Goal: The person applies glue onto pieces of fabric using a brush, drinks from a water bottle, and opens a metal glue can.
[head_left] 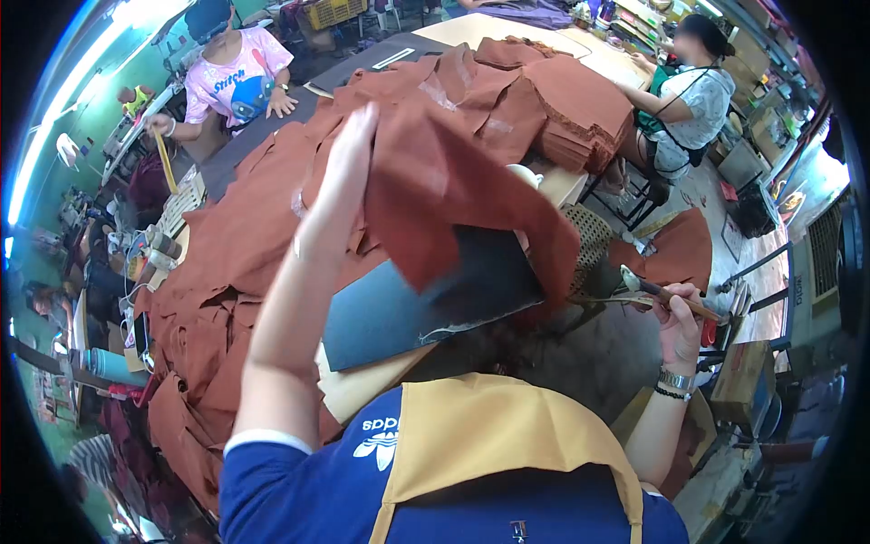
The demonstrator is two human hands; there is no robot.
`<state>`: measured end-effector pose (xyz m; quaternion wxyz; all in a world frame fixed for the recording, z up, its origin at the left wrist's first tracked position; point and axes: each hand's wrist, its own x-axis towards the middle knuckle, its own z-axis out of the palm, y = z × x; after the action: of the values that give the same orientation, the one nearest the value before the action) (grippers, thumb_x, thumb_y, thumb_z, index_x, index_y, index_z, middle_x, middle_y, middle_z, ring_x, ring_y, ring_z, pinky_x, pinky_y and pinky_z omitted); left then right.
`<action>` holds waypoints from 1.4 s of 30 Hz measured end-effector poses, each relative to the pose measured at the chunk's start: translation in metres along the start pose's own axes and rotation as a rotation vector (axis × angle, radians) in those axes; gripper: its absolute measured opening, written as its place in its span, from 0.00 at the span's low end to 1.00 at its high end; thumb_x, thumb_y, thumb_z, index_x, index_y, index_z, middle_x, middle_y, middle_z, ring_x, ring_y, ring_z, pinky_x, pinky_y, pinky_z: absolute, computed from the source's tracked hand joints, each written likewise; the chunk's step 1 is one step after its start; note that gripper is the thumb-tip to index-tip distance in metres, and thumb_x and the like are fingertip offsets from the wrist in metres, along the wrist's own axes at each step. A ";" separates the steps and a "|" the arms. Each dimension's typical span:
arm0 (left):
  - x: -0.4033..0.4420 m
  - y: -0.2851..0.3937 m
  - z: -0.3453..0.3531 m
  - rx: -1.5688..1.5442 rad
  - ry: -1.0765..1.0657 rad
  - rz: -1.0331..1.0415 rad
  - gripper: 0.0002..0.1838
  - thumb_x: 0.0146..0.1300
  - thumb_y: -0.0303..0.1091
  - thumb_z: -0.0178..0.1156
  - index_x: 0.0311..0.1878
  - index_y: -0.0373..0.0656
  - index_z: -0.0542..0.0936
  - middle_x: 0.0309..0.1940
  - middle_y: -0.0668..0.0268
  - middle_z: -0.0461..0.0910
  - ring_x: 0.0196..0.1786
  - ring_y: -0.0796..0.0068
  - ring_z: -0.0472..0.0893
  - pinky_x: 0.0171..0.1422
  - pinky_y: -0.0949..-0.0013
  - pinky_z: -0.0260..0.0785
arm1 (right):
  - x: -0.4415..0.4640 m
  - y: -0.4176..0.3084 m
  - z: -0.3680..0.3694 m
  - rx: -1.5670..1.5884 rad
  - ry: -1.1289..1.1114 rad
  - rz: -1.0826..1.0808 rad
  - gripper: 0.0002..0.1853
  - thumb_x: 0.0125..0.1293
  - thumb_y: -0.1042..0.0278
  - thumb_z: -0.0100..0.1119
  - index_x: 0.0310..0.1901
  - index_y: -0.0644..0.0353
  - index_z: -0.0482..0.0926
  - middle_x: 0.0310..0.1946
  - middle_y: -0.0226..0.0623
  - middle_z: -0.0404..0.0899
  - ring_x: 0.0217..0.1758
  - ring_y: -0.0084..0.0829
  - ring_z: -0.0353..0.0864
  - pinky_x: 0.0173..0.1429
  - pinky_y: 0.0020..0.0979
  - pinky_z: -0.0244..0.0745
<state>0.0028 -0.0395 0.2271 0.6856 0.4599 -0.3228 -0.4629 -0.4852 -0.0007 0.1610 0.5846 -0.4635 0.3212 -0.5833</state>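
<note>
My left hand (353,140) is raised over the pile, smeared a little by motion. Its fingers are at the upper edge of a reddish-brown cut piece (412,195), leather or cloth, which seems held there and hangs blurred over a dark board (426,304). On the right, my right hand (681,322) is closed around the wooden handle of a brush (654,290) with a pale tip pointing left. A perforated round container (589,231) stands near the brush, partly hidden by the hanging piece.
A large heap of reddish-brown pieces (236,236) covers the table's left side; a neat stack (580,118) lies at the back. One co-worker (237,77) stands across the table, another (689,95) sits at the right. More brown pieces (675,249) lie beyond my right hand.
</note>
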 end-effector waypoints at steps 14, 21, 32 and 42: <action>0.151 0.026 0.020 -0.049 0.611 1.078 0.18 0.79 0.39 0.47 0.56 0.30 0.65 0.52 0.52 0.71 0.53 0.66 0.73 0.64 0.65 0.66 | -0.018 0.015 -0.061 -0.126 0.162 0.038 0.07 0.68 0.77 0.61 0.47 0.61 0.77 0.48 0.37 0.82 0.50 0.28 0.84 0.56 0.29 0.85; 0.079 -0.168 -0.017 0.174 0.684 0.190 0.17 0.74 0.40 0.54 0.53 0.38 0.64 0.48 0.57 0.71 0.52 0.66 0.73 0.59 0.61 0.70 | 0.005 0.027 -0.059 -0.206 0.039 0.068 0.09 0.70 0.74 0.60 0.50 0.62 0.77 0.49 0.36 0.81 0.54 0.30 0.82 0.59 0.31 0.81; -0.208 -0.062 -0.239 1.634 0.698 0.181 0.22 0.60 0.44 0.69 0.56 0.48 0.80 0.66 0.57 0.75 0.71 0.58 0.71 0.73 0.38 0.60 | 0.116 0.085 -0.022 0.037 -0.057 0.186 0.23 0.75 0.61 0.59 0.65 0.67 0.73 0.57 0.37 0.79 0.56 0.26 0.80 0.63 0.28 0.79; -0.384 0.037 -0.387 1.613 1.361 -0.473 0.27 0.70 0.58 0.55 0.62 0.49 0.80 0.61 0.59 0.81 0.64 0.56 0.79 0.69 0.43 0.66 | 0.125 0.100 0.072 -0.094 -0.147 0.033 0.25 0.77 0.60 0.57 0.69 0.63 0.69 0.26 0.20 0.66 0.29 0.12 0.65 0.44 0.21 0.73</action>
<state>0.2117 0.4523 0.1120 0.1095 0.9869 0.0130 0.1178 -0.3666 -0.1219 0.1167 0.5936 -0.5265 0.3122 -0.5224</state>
